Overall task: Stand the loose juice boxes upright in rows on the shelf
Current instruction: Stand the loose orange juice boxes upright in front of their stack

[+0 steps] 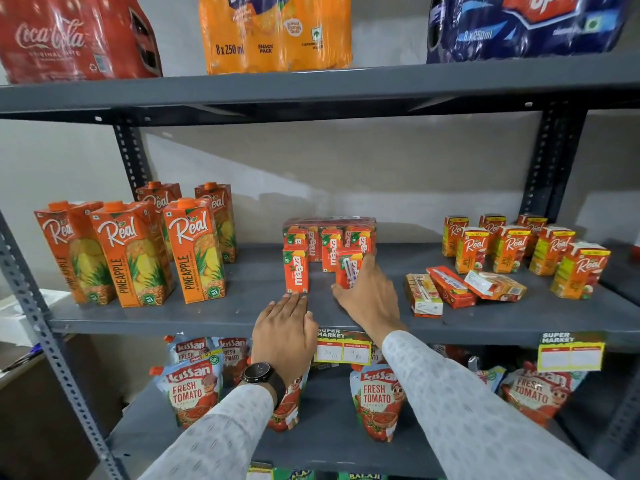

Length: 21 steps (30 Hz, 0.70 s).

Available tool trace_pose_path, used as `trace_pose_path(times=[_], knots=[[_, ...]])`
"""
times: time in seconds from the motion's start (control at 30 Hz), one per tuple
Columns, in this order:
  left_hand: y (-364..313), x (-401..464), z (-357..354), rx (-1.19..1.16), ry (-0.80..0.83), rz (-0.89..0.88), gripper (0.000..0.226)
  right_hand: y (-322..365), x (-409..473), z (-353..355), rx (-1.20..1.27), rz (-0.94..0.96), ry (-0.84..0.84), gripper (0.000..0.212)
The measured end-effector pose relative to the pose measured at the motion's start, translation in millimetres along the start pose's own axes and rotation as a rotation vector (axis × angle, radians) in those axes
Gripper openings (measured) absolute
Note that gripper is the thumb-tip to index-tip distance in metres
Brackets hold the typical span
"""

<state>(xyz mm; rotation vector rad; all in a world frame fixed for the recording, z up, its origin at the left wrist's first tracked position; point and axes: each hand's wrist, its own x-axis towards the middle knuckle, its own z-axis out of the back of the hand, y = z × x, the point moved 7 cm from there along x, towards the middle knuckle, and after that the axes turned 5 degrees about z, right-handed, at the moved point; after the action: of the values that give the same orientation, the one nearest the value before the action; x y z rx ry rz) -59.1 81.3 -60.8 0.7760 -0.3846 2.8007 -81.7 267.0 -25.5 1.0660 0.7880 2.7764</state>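
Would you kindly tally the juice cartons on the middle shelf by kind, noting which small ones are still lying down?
Large Real pineapple cartons, upright: 5
Small Real boxes, upright: 8
Small boxes lying flat: 3
Loose Maaza boxes standing, including the one in the right hand: 2
Shrink-wrapped Maaza pack: 1
Total: 19

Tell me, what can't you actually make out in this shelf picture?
- Head view: price tag handwriting, too small and faint.
- Maaza box front, partly covered by the right hand.
- Shrink-wrapped Maaza pack, lower part hidden behind front boxes.
- Blue bottle pack, cut off by the top edge.
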Motion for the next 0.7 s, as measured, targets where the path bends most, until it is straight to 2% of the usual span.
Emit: trace_pose_path(times=[0.1, 0.23, 0.43, 0.57, 0.7], knots=[[0.3, 0.2, -0.5, -0.004, 0.006, -0.004, 0.069, -4.8, 2.4, -3.9, 0.132, -0.004, 0.065, 0.080], [1.2, 1.4, -0.9, -0.002, 0.010, 0.005, 0.068, -6.9, 5.1, -0.8, 0.168, -0.057, 0.040, 0.094], [1.3, 0.1, -1.0, -0.004, 0.000, 0.007, 0.068, -6.9, 4.8, -4.3, 0.162, -0.001, 0.047, 0.076], [1.1, 1.0, -2.6, 0.000, 0.012, 0.007, 0.066, -6.8, 5.1, -1.8, 0.184, -0.008, 0.030, 0.082], [1.3, 0.8, -1.6, 0.000, 0.013, 0.010, 0.067, -11.1, 7.0, -8.6, 0.216, -0.022, 0.051, 0.071]])
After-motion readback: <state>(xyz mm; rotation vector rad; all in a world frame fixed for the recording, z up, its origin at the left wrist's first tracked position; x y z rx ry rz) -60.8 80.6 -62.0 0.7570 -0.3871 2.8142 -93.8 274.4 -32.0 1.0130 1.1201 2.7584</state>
